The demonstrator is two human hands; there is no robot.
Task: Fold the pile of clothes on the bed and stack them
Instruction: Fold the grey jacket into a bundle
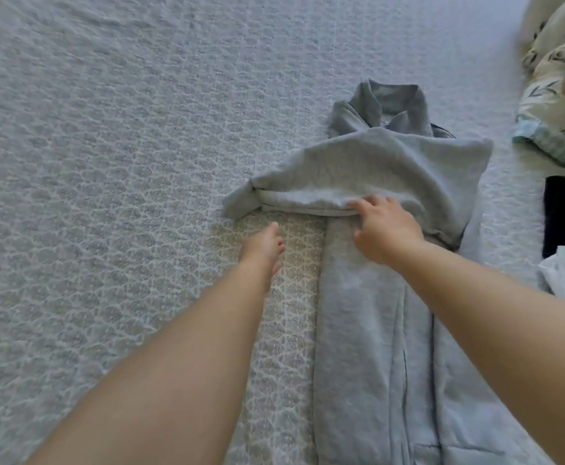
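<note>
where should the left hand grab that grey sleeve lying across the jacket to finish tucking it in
Probably at the cuff end, which pokes out past the grey jacket's left edge onto the bedspread. Come in from the left with the free left hand and pinch it, while the right hand presses the sleeve flat.

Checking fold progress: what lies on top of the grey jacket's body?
A sleeve is folded across the grey jacket, right hand resting on it. The chest beneath is covered.
</note>
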